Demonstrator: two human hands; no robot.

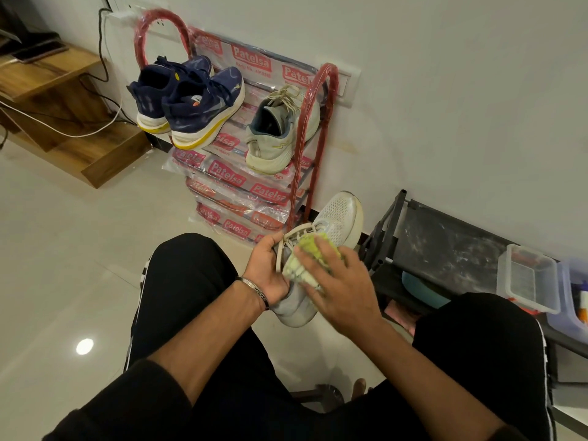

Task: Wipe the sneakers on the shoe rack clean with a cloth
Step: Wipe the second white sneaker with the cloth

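The left hand [269, 272] grips the white sneaker [339, 218]; the right hand [343, 288], fingers flat, presses the cloth [307, 259] on it. Firm, steady strokes should clean best.

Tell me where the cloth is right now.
In the head view, low centre: the cloth lies under the right hand, pressed against the white sneaker that the left hand grips, near the shoe rack.

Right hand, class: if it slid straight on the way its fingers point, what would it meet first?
Probably the laces of the held white sneaker, then the left hand gripping it. The right hand presses the cloth and points that way, though depth is unclear.
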